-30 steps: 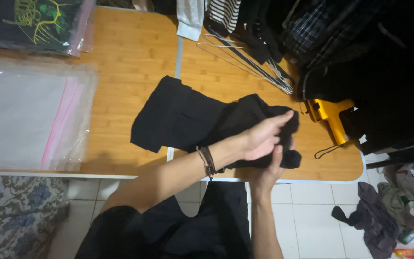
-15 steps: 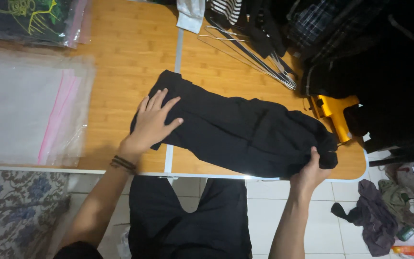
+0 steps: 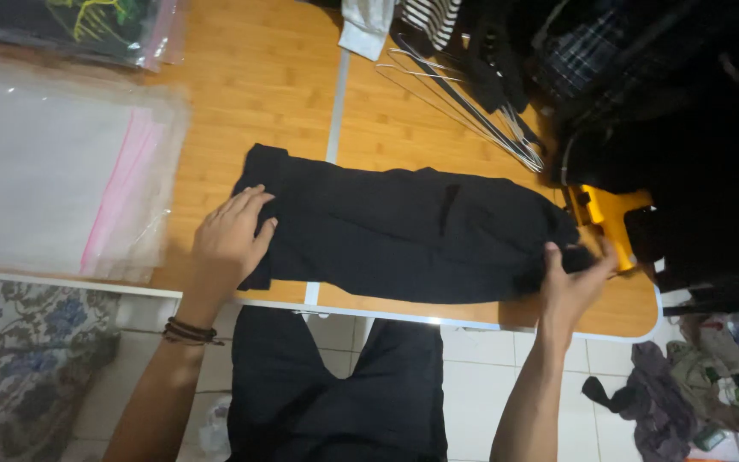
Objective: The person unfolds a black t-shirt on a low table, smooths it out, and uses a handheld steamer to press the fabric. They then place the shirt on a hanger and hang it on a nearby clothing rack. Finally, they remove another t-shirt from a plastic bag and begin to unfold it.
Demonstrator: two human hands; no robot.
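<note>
A black garment (image 3: 404, 235) lay stretched flat across the wooden table (image 3: 258, 77), running from left to right near the front edge. My left hand (image 3: 231, 235) rested on its left end, palm down with the fingers spread and relaxed, pressing the cloth rather than gripping it. My right hand (image 3: 576, 278) was at the opposite end, with the fingers curled onto the edge of the fabric; it seemed to be pinching the cloth there, though the dark material made that hard to be sure of. A pair of dark bands (image 3: 190, 330) sat on my left wrist.

To the left of the garment lay a stack of clear plastic bags (image 3: 53, 171) with a pink strip showing through, well apart from my left hand. Just beyond my right hand stood a yellow tool (image 3: 605, 214), near the garment's right end. Behind the garment, several wire hangers (image 3: 472, 111) lay on the table, and a heap of dark clothes (image 3: 669, 103) filled the far right corner. More crumpled clothing (image 3: 686, 385) lay on the tiled floor (image 3: 472, 376) below the table's right side.
</note>
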